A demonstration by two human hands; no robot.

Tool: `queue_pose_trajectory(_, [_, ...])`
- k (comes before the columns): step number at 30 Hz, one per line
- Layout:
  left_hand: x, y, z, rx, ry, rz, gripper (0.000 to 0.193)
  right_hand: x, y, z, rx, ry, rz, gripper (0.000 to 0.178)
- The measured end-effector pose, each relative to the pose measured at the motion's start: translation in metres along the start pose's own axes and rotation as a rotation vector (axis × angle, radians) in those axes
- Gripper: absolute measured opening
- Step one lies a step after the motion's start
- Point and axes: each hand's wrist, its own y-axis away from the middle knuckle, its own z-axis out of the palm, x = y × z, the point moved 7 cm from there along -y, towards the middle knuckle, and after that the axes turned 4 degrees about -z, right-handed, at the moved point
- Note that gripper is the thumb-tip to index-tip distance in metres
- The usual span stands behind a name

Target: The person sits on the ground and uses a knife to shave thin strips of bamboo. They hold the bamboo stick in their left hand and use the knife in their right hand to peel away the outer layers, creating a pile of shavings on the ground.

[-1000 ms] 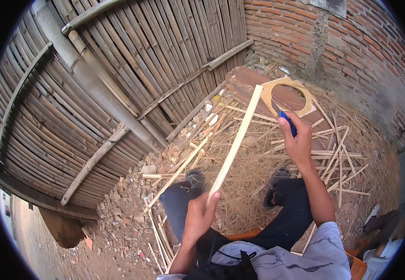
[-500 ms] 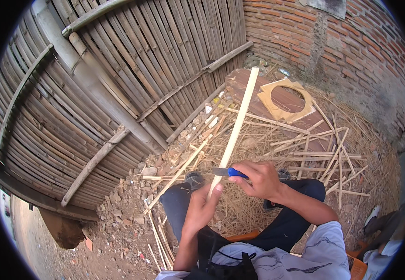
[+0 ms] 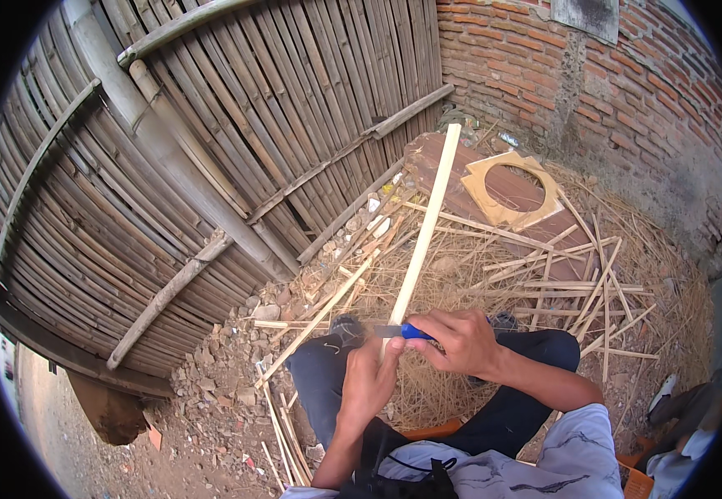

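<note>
A long pale bamboo strip (image 3: 427,229) slants up and away from my left hand (image 3: 367,378), whose fingers are wrapped round its lower end. My right hand (image 3: 460,339) grips the blue handle of a knife (image 3: 413,331). The knife's short blade lies across the strip just above my left thumb, touching it or very close. Both hands are between my knees, close together. The lowest end of the strip is hidden by my left hand.
Split strips (image 3: 602,287) and straw-like shavings (image 3: 436,399) litter the ground. Beyond lies a brown board (image 3: 436,158) bearing a tan piece with a round hole (image 3: 494,212). A bamboo wall (image 3: 211,125) stands left, a brick wall (image 3: 502,50) behind. A person's leg (image 3: 681,407) shows at right.
The knife and my right hand have moved down along the strip toward my left hand. My left hand has shifted slightly; both still hold what they held.
</note>
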Motion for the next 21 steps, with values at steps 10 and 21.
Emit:
queue_pose_trajectory(10, [-0.015,-0.002,0.005,-0.074,0.082,-0.001,0.049,-0.003,0.0,0.002,-0.077,0.01,0.028,0.029])
queue_pose_trajectory(21, [-0.002,0.0,0.004,-0.006,0.04,-0.013,0.056,-0.004,0.002,0.005,-0.046,0.068,0.036,0.03])
